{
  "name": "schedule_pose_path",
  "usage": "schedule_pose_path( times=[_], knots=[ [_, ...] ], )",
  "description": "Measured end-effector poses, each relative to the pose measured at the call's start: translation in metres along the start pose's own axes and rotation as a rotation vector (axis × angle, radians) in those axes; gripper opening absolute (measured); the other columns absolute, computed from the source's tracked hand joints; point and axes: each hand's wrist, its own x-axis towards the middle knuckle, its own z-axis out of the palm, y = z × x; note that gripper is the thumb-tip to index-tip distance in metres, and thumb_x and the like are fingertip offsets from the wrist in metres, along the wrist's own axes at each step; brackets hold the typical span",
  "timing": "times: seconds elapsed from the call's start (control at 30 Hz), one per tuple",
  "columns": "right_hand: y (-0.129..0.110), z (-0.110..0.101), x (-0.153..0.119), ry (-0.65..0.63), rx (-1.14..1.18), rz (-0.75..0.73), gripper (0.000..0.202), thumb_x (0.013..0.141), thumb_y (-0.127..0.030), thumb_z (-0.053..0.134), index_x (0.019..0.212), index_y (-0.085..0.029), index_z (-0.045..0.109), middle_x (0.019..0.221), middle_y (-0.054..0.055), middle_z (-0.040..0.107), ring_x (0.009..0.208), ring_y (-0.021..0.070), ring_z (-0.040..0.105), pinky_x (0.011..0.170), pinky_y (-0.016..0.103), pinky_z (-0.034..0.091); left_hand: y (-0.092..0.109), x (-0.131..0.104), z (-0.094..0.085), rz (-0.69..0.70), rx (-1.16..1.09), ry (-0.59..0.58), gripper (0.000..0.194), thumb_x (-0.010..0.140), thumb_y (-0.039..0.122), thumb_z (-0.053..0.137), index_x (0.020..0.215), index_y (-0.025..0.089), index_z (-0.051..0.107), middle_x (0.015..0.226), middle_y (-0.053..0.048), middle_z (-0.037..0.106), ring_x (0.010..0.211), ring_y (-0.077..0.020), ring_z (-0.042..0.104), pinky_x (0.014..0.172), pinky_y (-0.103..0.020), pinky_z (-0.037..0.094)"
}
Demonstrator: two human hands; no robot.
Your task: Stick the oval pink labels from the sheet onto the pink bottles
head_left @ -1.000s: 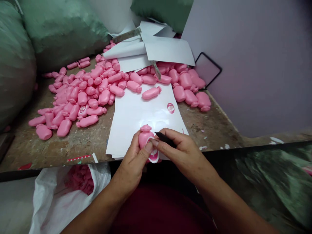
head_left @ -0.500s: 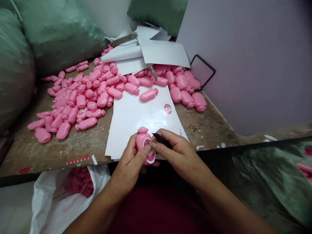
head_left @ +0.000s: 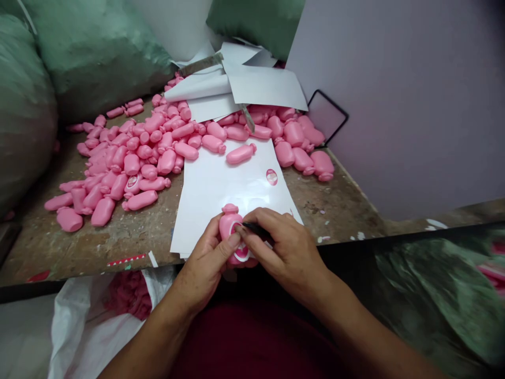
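A small pink bottle (head_left: 229,220) with an oval label on its front is upright in my left hand (head_left: 211,259), whose thumb presses the label's edge. Close against the label is my right hand (head_left: 286,247), its fingers closed on a thin black tool (head_left: 256,228); the tool's kind cannot be made out. Beneath and beyond the hands lies a white sticker sheet (head_left: 224,184), with one oval label (head_left: 272,177) on its right side. A loose pink bottle (head_left: 241,153) rests at the sheet's far end.
Many pink bottles (head_left: 130,150) are heaped on the worn table (head_left: 335,210). White papers (head_left: 264,84) and a flat metal bar (head_left: 248,118) lie over the pile. Large green sacks (head_left: 98,58) stand behind. A white bag (head_left: 74,326) with pink pieces hangs below the table edge.
My right hand has turned and moved in closer, bringing the black tool's tip down from above the label to its surface. The bottle has shifted slightly in my left hand.
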Motion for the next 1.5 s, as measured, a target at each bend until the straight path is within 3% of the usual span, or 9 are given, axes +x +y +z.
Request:
schedule_pose_path(
  times=[0.1,0.27,0.47,0.67,0.87,0.97,1.23,1.4,1.5],
  knots=[
    [0.005,-0.003,0.003,0.027,-0.095,-0.010,0.013,0.091,-0.029,0.056,0.083,-0.021,0.061,0.072,0.000,0.065,0.062,0.0150,0.051,0.064,0.031,0.030,0.001,0.000,0.001,-0.012,-0.013,0.001,0.033,0.089,0.033,0.069,0.119,0.021,0.062,0.110,-0.004,0.063,0.086,-0.0127,0.064,0.072,-0.024,0.060],
    [0.018,-0.010,0.009,-0.028,0.071,0.207,0.018,0.088,-0.039,0.060,0.083,-0.022,0.059,0.067,-0.003,0.060,0.062,0.0150,0.050,0.063,0.029,0.034,0.005,0.000,0.003,-0.066,-0.055,0.001,0.027,0.092,0.029,0.065,0.117,0.021,0.061,0.117,-0.005,0.063,0.089,-0.0158,0.069,0.069,-0.026,0.063],
    [0.029,-0.004,0.006,0.025,0.347,0.247,0.022,0.086,-0.040,0.064,0.076,-0.022,0.056,0.068,-0.005,0.052,0.066,0.0129,0.047,0.063,0.027,0.037,0.005,0.000,0.005,-0.054,-0.017,0.058,0.042,0.087,0.021,0.070,0.126,0.019,0.053,0.107,-0.006,0.067,0.088,-0.0161,0.071,0.067,-0.023,0.062],
    [0.026,-0.001,0.001,0.014,0.439,0.245,0.016,0.087,-0.035,0.065,0.079,-0.022,0.061,0.074,-0.004,0.060,0.071,0.0128,0.055,0.066,0.025,0.042,0.003,0.004,0.004,-0.058,-0.019,0.126,0.054,0.077,0.008,0.076,0.123,0.021,0.051,0.105,-0.003,0.067,0.088,-0.0152,0.071,0.067,-0.020,0.059],
    [0.018,0.002,-0.007,0.015,0.471,0.222,0.010,0.088,-0.031,0.064,0.085,-0.022,0.064,0.078,-0.003,0.068,0.074,0.0140,0.063,0.069,0.025,0.048,0.004,0.006,0.000,-0.092,-0.191,0.122,0.023,0.097,0.027,0.056,0.119,0.021,0.053,0.102,-0.006,0.069,0.088,-0.0158,0.071,0.074,-0.027,0.059],
    [0.011,0.005,-0.015,-0.010,0.466,0.184,0.007,0.089,-0.027,0.063,0.093,-0.023,0.067,0.090,-0.001,0.074,0.083,0.0154,0.068,0.078,0.027,0.051,0.003,0.008,0.000,-0.070,-0.249,0.140,0.023,0.103,0.034,0.043,0.118,0.020,0.053,0.095,-0.006,0.069,0.084,-0.0152,0.069,0.072,-0.026,0.057],
    [0.007,0.014,-0.014,-0.091,0.478,0.243,0.011,0.084,-0.029,0.067,0.092,-0.023,0.063,0.093,0.001,0.073,0.086,0.0184,0.067,0.079,0.031,0.052,-0.002,0.005,0.004,0.056,-0.203,0.155,0.021,0.101,0.023,0.048,0.119,0.020,0.058,0.093,-0.001,0.067,0.088,-0.0119,0.065,0.089,-0.025,0.051],
    [0.007,0.008,-0.010,-0.199,0.503,0.211,0.007,0.089,-0.027,0.059,0.092,-0.023,0.064,0.094,0.001,0.074,0.089,0.0182,0.068,0.083,0.032,0.052,-0.003,0.003,0.004,0.040,-0.213,0.176,0.023,0.098,0.024,0.054,0.119,0.021,0.062,0.091,0.001,0.066,0.082,-0.0094,0.062,0.087,-0.023,0.051],
    [0.007,0.008,-0.009,-0.168,0.437,0.229,0.009,0.088,-0.030,0.061,0.094,-0.024,0.063,0.095,0.002,0.074,0.089,0.0198,0.068,0.082,0.034,0.052,-0.002,0.003,0.003,0.027,-0.235,0.163,0.022,0.099,0.025,0.053,0.118,0.020,0.064,0.094,-0.001,0.066,0.082,-0.0093,0.062,0.082,-0.022,0.052]
  ],
)
